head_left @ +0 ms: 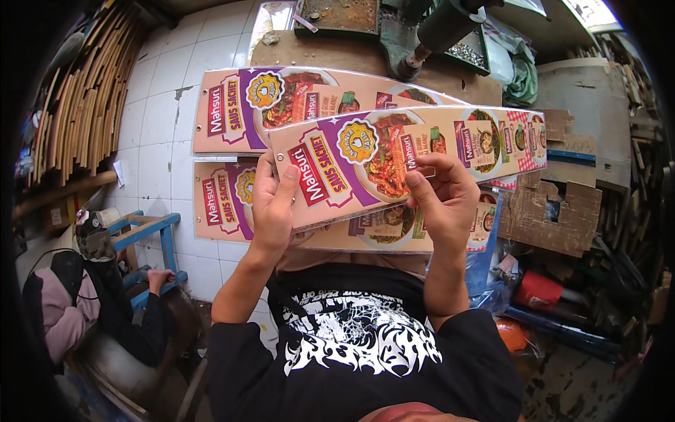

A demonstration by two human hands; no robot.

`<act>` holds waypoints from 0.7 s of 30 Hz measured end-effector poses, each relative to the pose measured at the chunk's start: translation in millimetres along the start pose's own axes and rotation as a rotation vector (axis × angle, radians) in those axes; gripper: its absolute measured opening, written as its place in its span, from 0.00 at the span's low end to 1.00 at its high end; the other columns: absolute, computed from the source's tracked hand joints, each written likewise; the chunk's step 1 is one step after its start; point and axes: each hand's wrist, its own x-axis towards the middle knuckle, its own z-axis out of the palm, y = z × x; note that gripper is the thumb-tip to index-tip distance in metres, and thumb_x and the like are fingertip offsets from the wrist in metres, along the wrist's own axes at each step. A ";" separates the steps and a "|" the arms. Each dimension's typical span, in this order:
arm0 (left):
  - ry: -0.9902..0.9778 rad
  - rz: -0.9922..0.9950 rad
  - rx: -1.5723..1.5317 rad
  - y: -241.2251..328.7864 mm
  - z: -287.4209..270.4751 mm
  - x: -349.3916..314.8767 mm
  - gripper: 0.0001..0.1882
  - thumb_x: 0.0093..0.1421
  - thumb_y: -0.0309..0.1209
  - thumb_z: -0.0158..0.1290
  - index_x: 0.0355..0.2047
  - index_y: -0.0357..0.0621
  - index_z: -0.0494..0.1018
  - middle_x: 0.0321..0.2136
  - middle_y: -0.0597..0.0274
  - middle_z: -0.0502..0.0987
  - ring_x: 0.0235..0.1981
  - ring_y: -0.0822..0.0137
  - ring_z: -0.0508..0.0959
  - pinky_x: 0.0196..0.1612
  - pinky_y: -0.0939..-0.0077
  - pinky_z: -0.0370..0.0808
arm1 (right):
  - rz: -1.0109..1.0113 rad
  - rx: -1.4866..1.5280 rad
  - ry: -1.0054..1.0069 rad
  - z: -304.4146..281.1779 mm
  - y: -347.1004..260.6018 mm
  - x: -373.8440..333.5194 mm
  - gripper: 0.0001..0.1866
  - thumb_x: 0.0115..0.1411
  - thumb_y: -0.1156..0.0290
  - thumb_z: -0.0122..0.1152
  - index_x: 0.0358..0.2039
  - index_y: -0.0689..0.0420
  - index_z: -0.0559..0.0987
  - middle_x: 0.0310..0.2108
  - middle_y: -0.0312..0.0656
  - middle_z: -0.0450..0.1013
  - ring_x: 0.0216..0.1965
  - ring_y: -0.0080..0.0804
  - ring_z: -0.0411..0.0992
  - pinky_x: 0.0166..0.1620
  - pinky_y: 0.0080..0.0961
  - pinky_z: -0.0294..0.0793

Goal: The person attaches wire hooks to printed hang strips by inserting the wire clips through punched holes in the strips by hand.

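A long printed plastic-covered sheet (380, 156), peach and purple with food pictures, lies slantwise in front of me. My left hand (273, 204) grips its left end, thumb on top and fingers underneath. Small metal eyelets show along that end, one of them beside the thumb. Over the lower middle of the sheet, my right hand (441, 200) has its thumb and forefinger pinched together; what they hold, if anything, is too small to make out. Two matching sheets, an upper one (232, 112) and a lower one (221, 200), lie partly covered beneath.
A dark metal press (439, 35) stands at the far side of the wooden bench (281, 53), between a tray (337, 17) and another holding small metal parts (470, 53). Wooden strips (84, 91) lean at left. Near a blue frame (144, 235), another person's foot (160, 278) shows.
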 end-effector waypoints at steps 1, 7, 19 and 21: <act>0.001 0.000 -0.002 0.0 0.4 0.8 0.18 0.70 0.32 0.45 0.56 0.37 0.58 0.48 0.51 0.74 0.47 0.69 0.78 0.51 0.72 0.77 | 0.037 0.058 -0.019 2.2 0.8 -0.3 0.11 0.60 0.82 0.63 0.44 0.62 0.76 0.29 0.37 0.77 0.25 0.15 0.73 0.26 0.11 0.71; -0.007 0.003 -0.009 4.4 3.1 3.8 0.19 0.69 0.29 0.45 0.57 0.34 0.58 0.48 0.52 0.74 0.46 0.70 0.77 0.51 0.73 0.76 | 0.069 0.078 -0.026 7.1 6.4 -1.2 0.09 0.59 0.81 0.64 0.40 0.64 0.77 0.29 0.38 0.78 0.24 0.16 0.74 0.25 0.11 0.72; -0.008 0.090 -0.080 0.9 4.5 -3.9 0.25 0.63 0.22 0.43 0.61 0.33 0.54 0.53 0.49 0.70 0.53 0.67 0.72 0.59 0.70 0.69 | 0.031 0.017 -0.179 16.6 11.2 1.5 0.06 0.61 0.73 0.65 0.32 0.63 0.82 0.23 0.31 0.74 0.20 0.09 0.65 0.22 0.11 0.59; -0.003 0.076 -0.094 -1.7 2.3 -3.9 0.26 0.63 0.22 0.43 0.61 0.33 0.54 0.53 0.48 0.70 0.53 0.66 0.73 0.58 0.69 0.70 | 0.038 0.011 -0.185 21.6 11.3 2.7 0.06 0.61 0.74 0.65 0.33 0.63 0.82 0.23 0.32 0.74 0.20 0.10 0.65 0.23 0.11 0.60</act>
